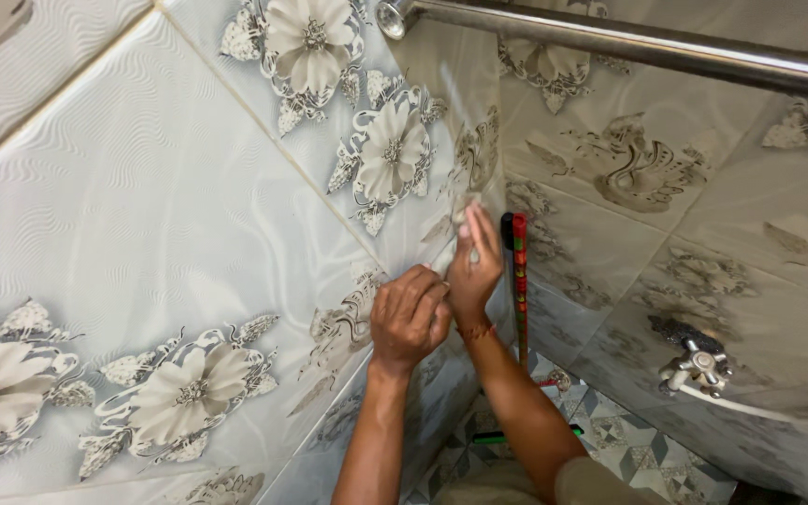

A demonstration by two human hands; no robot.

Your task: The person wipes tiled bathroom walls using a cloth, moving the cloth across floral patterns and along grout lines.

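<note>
Both hands press against a tiled bathroom wall (170, 215) with grey flower patterns. My left hand (409, 318) is curled into a loose fist against the tile. My right hand (474, 262) sits just above and to the right of it, fingers stretched up along the wall near the corner. A small whitish piece (448, 252), perhaps cloth or paper, shows between the two hands; which hand grips it is unclear.
A red-and-green striped stick (519, 281) leans upright in the corner. A steel rail (628, 42) crosses the top right. A metal tap (699, 365) sticks out of the right wall. Patterned floor tiles (628, 435) lie below.
</note>
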